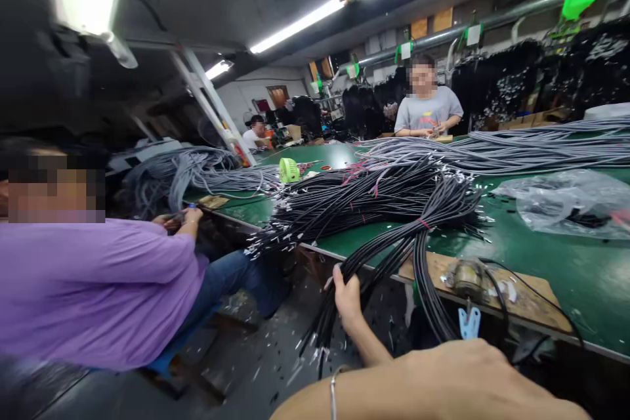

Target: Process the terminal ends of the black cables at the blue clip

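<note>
My right hand (347, 295) is closed around loose ends of a bundle of black cables (377, 248) hanging over the table's front edge. Its thumb points up and its fingers are mostly behind the strands. A red tie (424, 224) binds this bundle higher up. In the foreground, my left hand (472, 374) crosses over my right forearm, with a bracelet (333, 394) at the wrist. Only its back shows; its fingers are cut off or hidden. More black cables with white tips (315, 207) lie piled on the green table.
A wooden board (536, 292) carries a small metal device (465, 277) with a blue clip (469, 323) below. Grey cables (522, 147), a plastic bag (571, 200) and a green fan (289, 170) lie beyond. A person in purple (108, 282) sits left; others work behind.
</note>
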Motion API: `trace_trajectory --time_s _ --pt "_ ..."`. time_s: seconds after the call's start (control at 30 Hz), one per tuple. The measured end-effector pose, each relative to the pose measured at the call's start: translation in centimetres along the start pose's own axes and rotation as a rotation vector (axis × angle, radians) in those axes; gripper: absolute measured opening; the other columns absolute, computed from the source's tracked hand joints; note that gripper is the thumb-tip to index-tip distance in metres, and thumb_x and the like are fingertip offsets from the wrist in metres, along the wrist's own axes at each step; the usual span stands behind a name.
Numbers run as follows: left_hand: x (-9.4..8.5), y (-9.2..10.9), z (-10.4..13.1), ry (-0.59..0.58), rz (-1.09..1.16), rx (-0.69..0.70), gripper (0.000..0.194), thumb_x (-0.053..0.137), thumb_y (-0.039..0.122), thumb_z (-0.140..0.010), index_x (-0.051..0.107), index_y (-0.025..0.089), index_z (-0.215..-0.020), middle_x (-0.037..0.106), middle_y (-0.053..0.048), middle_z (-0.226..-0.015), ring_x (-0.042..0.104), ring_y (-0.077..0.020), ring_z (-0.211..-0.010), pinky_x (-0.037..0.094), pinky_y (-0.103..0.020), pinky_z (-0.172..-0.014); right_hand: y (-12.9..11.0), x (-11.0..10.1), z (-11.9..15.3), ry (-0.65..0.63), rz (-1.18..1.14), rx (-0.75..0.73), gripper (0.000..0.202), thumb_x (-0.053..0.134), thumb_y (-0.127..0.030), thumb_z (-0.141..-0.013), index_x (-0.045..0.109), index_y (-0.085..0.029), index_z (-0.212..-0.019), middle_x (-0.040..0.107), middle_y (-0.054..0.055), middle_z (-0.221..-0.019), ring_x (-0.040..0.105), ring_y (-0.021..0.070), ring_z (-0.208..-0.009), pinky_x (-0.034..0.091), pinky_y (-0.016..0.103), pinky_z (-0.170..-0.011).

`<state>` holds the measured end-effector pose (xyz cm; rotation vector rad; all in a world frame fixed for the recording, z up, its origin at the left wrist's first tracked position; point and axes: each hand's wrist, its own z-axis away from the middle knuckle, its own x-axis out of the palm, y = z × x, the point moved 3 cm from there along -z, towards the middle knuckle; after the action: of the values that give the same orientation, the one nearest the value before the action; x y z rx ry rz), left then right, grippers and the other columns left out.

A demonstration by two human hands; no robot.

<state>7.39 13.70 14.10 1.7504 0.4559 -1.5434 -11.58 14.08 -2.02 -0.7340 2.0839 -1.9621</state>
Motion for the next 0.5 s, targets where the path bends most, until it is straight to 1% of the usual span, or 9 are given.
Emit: trace_trajectory --time_s 0.07,0.1,0.17,0.23,0.27,0.33,0.4,0.43,0.5 --pt "0.8 -0.8 3.1 0.017 0.032 -0.063 0.036 0.048 0.025 -0.088 0.053 0.024 -0.124 0.071 0.003 -0.111 0.071 -0.0157 -0.086 0.052 -0.021 -0.067 -0.4 0.6 -1.2 0.057 -0.007 -0.008 0.052 0.053 -0.065 -0.08 0.063 -0.016 -0.063 0.064 0.004 -0.049 0.065 0.0226 -0.054 0.051 0.03 -0.054" --pt "1.4 -1.2 4.4 0.01 0.033 -0.087 0.036 0.049 0.024 -0.088 0.053 0.022 -0.123 0.072 0.002 -0.108 0.071 -0.0163 -0.082 0.052 -0.022 -0.065 -0.7 0.9 -1.8 0.082 -0.007 -0.01 0.054 0.051 -0.066 -0.08 0.062 -0.016 -0.062 0.065 0.006 -0.05 0.065 0.0234 -0.056 0.051 0.03 -0.056" --pt "2.8 -2.2 6.3 -0.015 0.034 -0.082 0.035 0.051 0.023 -0.087 0.054 0.019 -0.121 0.073 0.0 -0.107 0.071 -0.0167 -0.08 0.051 -0.024 -0.063 -1.3 1.5 -3.4 0.133 -0.001 -0.01 0.058 0.047 -0.068 -0.08 0.062 -0.015 -0.062 0.068 0.009 -0.056 0.067 0.0253 -0.061 0.052 0.032 -0.06" --pt "4.1 -3.3 7.3 -0.023 0.033 -0.033 0.034 0.052 0.021 -0.086 0.056 0.018 -0.119 0.072 -0.002 -0.111 0.071 -0.0175 -0.087 0.051 -0.025 -0.066 -2.2 1.8 -5.4 0.188 0.022 -0.011 0.064 0.039 -0.07 -0.083 0.063 -0.013 -0.066 0.071 0.015 -0.067 0.068 0.0278 -0.07 0.052 0.034 -0.066" --pt "4.6 -3.9 7.6 -0.025 0.035 -0.009 0.033 0.053 0.02 -0.084 0.057 0.019 -0.117 0.071 -0.002 -0.114 0.07 -0.0177 -0.091 0.051 -0.025 -0.067 -2.7 1.9 -6.3 0.207 0.041 -0.017 0.067 0.033 -0.069 -0.086 0.064 -0.012 -0.069 0.072 0.018 -0.072 0.069 0.0289 -0.075 0.051 0.035 -0.071" --pt "5.5 -5.1 7.9 -0.051 0.06 0.027 0.03 0.056 0.02 -0.079 0.06 0.023 -0.109 0.07 0.0 -0.116 0.07 -0.0167 -0.09 0.051 -0.023 -0.066 -3.6 1.7 -7.7 0.216 0.097 -0.034 0.073 0.021 -0.065 -0.09 0.066 -0.009 -0.073 0.072 0.023 -0.08 0.068 0.0315 -0.083 0.049 0.036 -0.076" --pt "5.6 -5.8 7.9 -0.091 0.093 0.035 0.03 0.058 0.017 -0.073 0.061 0.026 -0.102 0.07 0.003 -0.116 0.071 -0.0149 -0.085 0.05 -0.021 -0.062 -4.1 1.1 -7.7 0.165 0.17 -0.059 0.074 0.021 -0.064 -0.09 0.067 -0.008 -0.077 0.072 0.026 -0.081 0.068 0.0347 -0.09 0.049 0.037 -0.077" --pt "5.4 -6.0 7.9 -0.11 0.096 0.027 0.031 0.059 0.016 -0.072 0.062 0.026 -0.101 0.071 0.003 -0.114 0.071 -0.0145 -0.082 0.05 -0.021 -0.06 -4.0 0.7 -7.0 0.108 0.209 -0.081 0.07 0.028 -0.065 -0.089 0.068 -0.008 -0.078 0.072 0.026 -0.08 0.068 0.0353 -0.091 0.05 0.037 -0.076" --pt "4.9 -5.8 8.1 -0.146 0.052 -0.011 0.032 0.058 0.016 -0.073 0.063 0.023 -0.104 0.073 0.001 -0.109 0.071 -0.0152 -0.08 0.049 -0.023 -0.057 -3.3 -0.5 -4.2 -0.04 0.285 -0.136 0.057 0.047 -0.063 -0.083 0.07 -0.011 -0.083 0.073 0.021 -0.081 0.069 0.0339 -0.089 0.051 0.035 -0.075"
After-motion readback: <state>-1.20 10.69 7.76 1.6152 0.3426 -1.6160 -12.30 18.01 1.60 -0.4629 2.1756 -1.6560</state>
